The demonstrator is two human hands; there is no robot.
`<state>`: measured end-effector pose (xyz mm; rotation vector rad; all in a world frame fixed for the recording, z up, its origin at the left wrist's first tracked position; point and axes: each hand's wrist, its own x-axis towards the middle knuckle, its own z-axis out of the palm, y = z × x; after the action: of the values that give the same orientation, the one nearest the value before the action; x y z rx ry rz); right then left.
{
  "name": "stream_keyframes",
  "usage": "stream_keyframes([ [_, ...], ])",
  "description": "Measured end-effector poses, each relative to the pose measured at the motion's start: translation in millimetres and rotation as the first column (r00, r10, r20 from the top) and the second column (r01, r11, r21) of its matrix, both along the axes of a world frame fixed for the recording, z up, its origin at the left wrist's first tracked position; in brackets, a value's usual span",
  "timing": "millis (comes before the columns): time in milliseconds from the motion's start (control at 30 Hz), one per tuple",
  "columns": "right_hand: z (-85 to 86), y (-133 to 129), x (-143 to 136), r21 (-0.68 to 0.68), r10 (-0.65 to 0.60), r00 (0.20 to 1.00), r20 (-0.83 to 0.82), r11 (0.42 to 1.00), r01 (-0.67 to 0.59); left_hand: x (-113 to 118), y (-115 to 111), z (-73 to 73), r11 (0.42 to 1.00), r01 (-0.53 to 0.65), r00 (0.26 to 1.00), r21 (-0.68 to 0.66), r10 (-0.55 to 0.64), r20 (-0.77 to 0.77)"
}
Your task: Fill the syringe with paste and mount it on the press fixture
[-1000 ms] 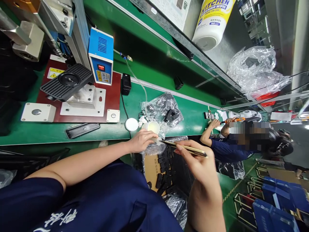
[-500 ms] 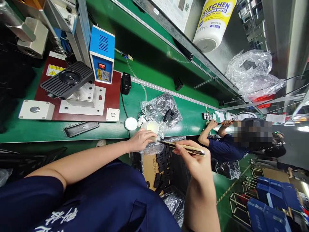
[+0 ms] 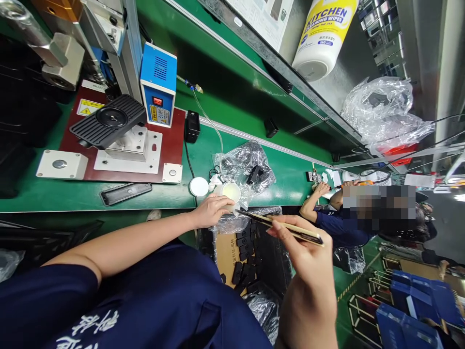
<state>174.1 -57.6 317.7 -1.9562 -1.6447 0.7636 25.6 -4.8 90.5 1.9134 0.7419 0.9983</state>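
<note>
My left hand is closed at the table's front edge, just in front of a round white tub with pale yellow contents. A small whitish piece shows at its fingertips; its kind is unclear. My right hand grips a slim tan-and-black tool, too small to tell as tweezers or a brush. The tool's dark tip points left and reaches the whitish piece. A round white lid-like disc lies left of the tub. Behind the tub, clear plastic bags lie on the green table.
At left stands a press fixture with a black ribbed part and a blue box. A long dark tray-like part lies before it. Below the table edge, a carton holds several black parts. A co-worker works at right.
My right hand has moved a little right and down, with the tool still in its grip. The left hand stays by the tub. The view has shifted slightly.
</note>
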Motion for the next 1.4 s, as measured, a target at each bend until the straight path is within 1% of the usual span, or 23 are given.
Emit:
stream_keyframes([
  [100, 20.3, -9, 2, 0.058, 0.014, 0.999, 0.036, 0.998, -0.017, -1, 1, -1.0, 1.000, -0.016, 1.000, 0.006, 0.016, 0.006],
  [133, 24.5, -12, 2, 0.073, 0.005, 0.999, 0.041, 0.997, -0.008, -1, 1, -0.9, 1.000, -0.017, 1.000, 0.010, 0.017, 0.009],
  [200, 27.7, -15, 3, 0.097, -0.024, 0.999, 0.045, 0.995, 0.020, 0, 2, 0.0, 1.000, -0.015, 1.000, 0.019, 0.015, 0.015],
  [333, 19.6, -13, 7, 0.091, -0.084, 0.996, 0.021, 0.992, 0.082, 1, 3, 3.7, 0.999, -0.013, 1.000, 0.052, 0.013, 0.005],
  [433, 10.4, -4, 11, 0.071, -0.152, 0.987, -0.044, 0.985, 0.155, 1, 2, 6.0, 0.994, -0.020, 1.000, 0.107, 0.019, 0.014],
  [533, 3.9, 5, 16, 0.079, -0.222, 0.969, -0.111, 0.970, 0.231, 1, 1, 6.5, 0.986, -0.045, 0.999, 0.159, 0.043, 0.021],
  [600, 2.5, 9, 17, 0.081, -0.232, 0.964, -0.133, 0.966, 0.244, 1, 0, 5.9, 0.981, -0.063, 0.998, 0.185, 0.063, 0.007],
  [667, 4.2, 11, 14, 0.067, -0.194, 0.974, -0.113, 0.977, 0.203, 0, 0, 5.1, 0.975, -0.070, 0.997, 0.212, 0.075, -0.012],
  [700, 6.1, 10, 12, 0.056, -0.155, 0.984, -0.083, 0.986, 0.160, 0, 0, 4.8, 0.972, -0.067, 0.997, 0.227, 0.075, -0.024],
  [800, 13.6, 8, 1, 0.031, 0.031, 0.998, 0.059, 0.999, -0.033, -1, 2, 5.1, 0.965, -0.038, 0.996, 0.259, 0.057, -0.067],
  [900, 19.5, 6, -5, -0.004, 0.232, 0.962, 0.141, 0.972, -0.234, -1, 5, 7.0, 0.965, -0.010, 0.996, 0.264, 0.034, -0.088],
  [967, 21.3, 6, -3, -0.037, 0.305, 0.943, 0.132, 0.952, -0.303, -1, 6, 8.4, 0.971, 0.002, 0.996, 0.241, 0.020, -0.087],
  [1033, 22.4, 6, 2, -0.060, 0.308, 0.946, 0.103, 0.951, -0.303, 0, 6, 9.6, 0.980, 0.009, 0.997, 0.200, 0.007, -0.080],
  [1167, 22.5, 7, 13, -0.038, 0.195, 0.977, 0.081, 0.980, -0.193, 2, 5, 10.4, 0.986, 0.010, 0.998, 0.167, 0.000, -0.058],
  [1233, 19.1, 7, 13, -0.014, 0.131, 0.988, 0.077, 0.991, -0.130, 3, 5, 10.7, 0.986, 0.009, 0.999, 0.169, 0.001, -0.054],
  [1300, 13.1, 8, 10, -0.008, 0.093, 0.994, 0.065, 0.996, -0.093, 4, 5, 11.3, 0.987, 0.009, 0.998, 0.162, 0.000, -0.055],
  [1400, 5.1, 9, 3, -0.025, 0.100, 0.994, 0.048, 0.995, -0.099, 4, 6, 12.4, 0.988, 0.009, 0.998, 0.151, 0.000, -0.062],
])
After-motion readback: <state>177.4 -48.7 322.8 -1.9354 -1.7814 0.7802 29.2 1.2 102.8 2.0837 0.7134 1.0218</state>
